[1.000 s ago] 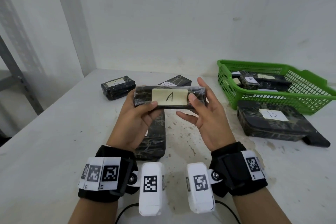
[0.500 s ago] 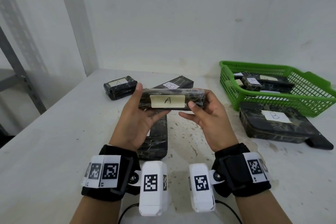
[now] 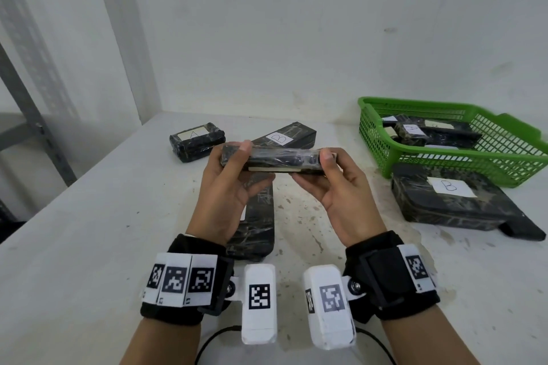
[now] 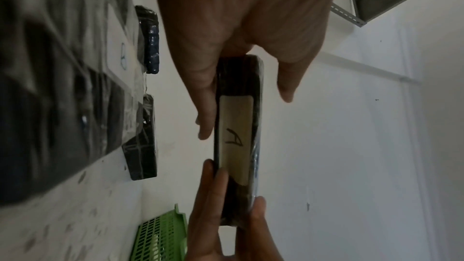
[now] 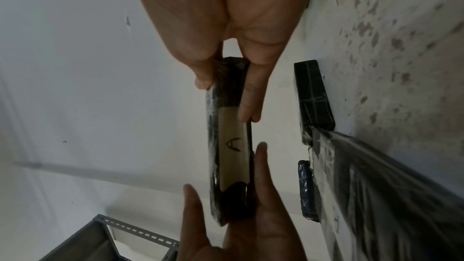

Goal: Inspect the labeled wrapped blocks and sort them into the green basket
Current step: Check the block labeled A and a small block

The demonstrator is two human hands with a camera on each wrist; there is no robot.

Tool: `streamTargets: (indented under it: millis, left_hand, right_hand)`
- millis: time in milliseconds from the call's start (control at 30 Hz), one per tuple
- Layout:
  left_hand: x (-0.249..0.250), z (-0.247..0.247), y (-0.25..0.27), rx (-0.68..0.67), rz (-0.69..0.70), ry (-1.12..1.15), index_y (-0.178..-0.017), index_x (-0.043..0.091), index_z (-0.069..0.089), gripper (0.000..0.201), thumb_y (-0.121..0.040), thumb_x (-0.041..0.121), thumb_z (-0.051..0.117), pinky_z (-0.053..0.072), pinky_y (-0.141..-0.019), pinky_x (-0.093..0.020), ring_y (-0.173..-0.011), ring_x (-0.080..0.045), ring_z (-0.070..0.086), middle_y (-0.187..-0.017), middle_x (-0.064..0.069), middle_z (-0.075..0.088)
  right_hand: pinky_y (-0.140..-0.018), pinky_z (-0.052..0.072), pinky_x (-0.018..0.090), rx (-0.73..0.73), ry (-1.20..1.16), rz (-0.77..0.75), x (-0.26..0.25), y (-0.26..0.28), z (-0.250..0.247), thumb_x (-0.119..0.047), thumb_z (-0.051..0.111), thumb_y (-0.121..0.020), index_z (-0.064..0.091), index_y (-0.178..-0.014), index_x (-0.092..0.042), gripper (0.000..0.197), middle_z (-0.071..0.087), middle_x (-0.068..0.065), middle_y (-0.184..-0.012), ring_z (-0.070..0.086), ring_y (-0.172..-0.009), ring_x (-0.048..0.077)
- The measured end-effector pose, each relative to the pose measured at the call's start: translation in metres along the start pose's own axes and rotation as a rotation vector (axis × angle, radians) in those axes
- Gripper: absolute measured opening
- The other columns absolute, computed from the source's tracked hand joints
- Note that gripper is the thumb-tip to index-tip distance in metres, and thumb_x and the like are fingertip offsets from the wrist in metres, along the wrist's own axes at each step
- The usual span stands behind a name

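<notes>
While both hands grip its ends, the A-labelled wrapped block (image 3: 271, 159) hangs above the table (image 3: 89, 216).
Left hand (image 3: 228, 187) and right hand (image 3: 335, 192) pinch it (label tilted down, 1 thumb atop each end), left of the green basket (image 3: 444, 163).

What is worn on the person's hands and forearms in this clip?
The hands are bare: left hand, right hand. Each wrist carries a black strap with white square-code tags and a white boxy camera unit bearing another black-and-white code. A thin black cable trails from beneath the units. No sleeves show.
</notes>
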State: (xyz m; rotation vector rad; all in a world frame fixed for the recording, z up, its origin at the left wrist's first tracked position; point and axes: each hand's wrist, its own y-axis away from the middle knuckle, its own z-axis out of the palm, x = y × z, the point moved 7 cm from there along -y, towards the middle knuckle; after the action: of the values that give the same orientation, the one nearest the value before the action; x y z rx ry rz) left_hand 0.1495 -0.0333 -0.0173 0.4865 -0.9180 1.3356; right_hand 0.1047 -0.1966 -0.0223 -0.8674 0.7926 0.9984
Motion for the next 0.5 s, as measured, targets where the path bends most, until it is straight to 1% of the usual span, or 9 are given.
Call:
streamTargets:
  millis: [33,100,167,233,267,333,367,433,500]
  left_hand:
    - [0.000,0.000,0.000,-0.003,0.010,-0.028,-0.099,0.011,0.051,0.018,-0.088,0.023,0.060,0.061,-0.080,-0.040,-0.091,-0.025,0.069,-0.101,-0.012,0.067]
    - [0.002,-0.001,0.000,0.008,0.038,-0.069,-0.098,0.008,0.055,0.011,-0.092,0.018,0.056,0.061,-0.076,-0.037,-0.085,-0.023,0.071,-0.098,-0.013,0.068]
    - [0.003,-0.004,0.000,0.036,0.060,-0.081,-0.096,0.007,0.057,0.007,-0.097,0.011,0.052,0.062,-0.075,-0.039,-0.082,-0.024,0.072,-0.094,-0.013,0.069]
    - [0.002,-0.003,0.000,0.034,0.064,-0.085,-0.094,0.007,0.058,0.008,-0.098,0.009,0.051,0.062,-0.075,-0.040,-0.080,-0.024,0.072,-0.090,-0.011,0.070]
    - [0.002,-0.002,0.001,0.022,0.060,-0.083,-0.093,0.007,0.057,0.007,-0.096,0.010,0.053,0.062,-0.074,-0.040,-0.080,-0.024,0.072,-0.090,-0.011,0.070]
    - [0.002,0.003,0.002,-0.014,0.048,-0.088,-0.095,0.007,0.056,0.013,-0.089,0.019,0.058,0.062,-0.072,-0.039,-0.084,-0.024,0.072,-0.093,-0.011,0.069]
    - [0.000,0.005,0.003,-0.034,0.032,-0.094,-0.096,0.008,0.056,0.019,-0.085,0.023,0.060,0.061,-0.072,-0.039,-0.087,-0.024,0.072,-0.096,-0.010,0.069]
    - [-0.001,0.008,0.005,-0.050,0.015,-0.118,-0.099,0.008,0.056,0.028,-0.080,0.027,0.062,0.061,-0.074,-0.040,-0.092,-0.025,0.071,-0.099,-0.010,0.070]
    - [-0.001,0.007,0.005,-0.017,0.034,-0.158,-0.106,0.004,0.055,0.033,-0.081,0.024,0.063,0.061,-0.073,-0.037,-0.091,-0.025,0.072,-0.098,-0.010,0.072]
  right_hand:
    - [-0.086,0.058,0.034,-0.005,0.005,-0.014,-0.002,0.000,0.000,-0.018,0.047,-0.101,0.059,-0.091,-0.007,0.019,0.073,0.008,-0.094,0.069,-0.096,0.026]
    - [-0.084,0.058,0.034,-0.002,0.009,-0.003,-0.002,-0.001,0.000,-0.020,0.047,-0.101,0.059,-0.091,-0.007,0.020,0.072,0.010,-0.095,0.069,-0.096,0.027]
    - [-0.081,0.059,0.035,0.012,-0.014,0.049,0.000,0.000,0.001,-0.027,0.049,-0.100,0.059,-0.095,-0.006,0.024,0.070,0.012,-0.096,0.069,-0.091,0.026]
    - [-0.081,0.059,0.037,0.019,-0.009,0.075,0.002,0.001,0.001,-0.039,0.052,-0.093,0.060,-0.102,-0.005,0.036,0.070,0.011,-0.099,0.070,-0.091,0.023]
    - [-0.081,0.059,0.037,0.022,0.003,0.066,0.002,0.001,0.002,-0.040,0.054,-0.091,0.059,-0.098,-0.006,0.035,0.070,0.010,-0.097,0.070,-0.091,0.023]
    - [-0.079,0.060,0.037,0.039,0.025,0.010,-0.003,0.002,0.001,-0.029,0.053,-0.097,0.050,-0.081,-0.009,0.026,0.067,0.010,-0.088,0.071,-0.085,0.023]
    - [-0.078,0.060,0.037,0.046,0.031,-0.013,-0.004,0.002,0.000,-0.023,0.050,-0.100,0.046,-0.077,-0.010,0.027,0.065,0.011,-0.086,0.071,-0.082,0.023]
    - [-0.077,0.060,0.037,0.050,0.036,-0.031,-0.004,0.001,-0.002,-0.018,0.047,-0.102,0.045,-0.075,-0.011,0.028,0.065,0.010,-0.084,0.071,-0.082,0.023]
    - [-0.077,0.060,0.037,0.042,0.054,-0.018,-0.003,0.000,-0.002,-0.020,0.047,-0.102,0.046,-0.077,-0.010,0.027,0.067,0.009,-0.085,0.071,-0.084,0.024]
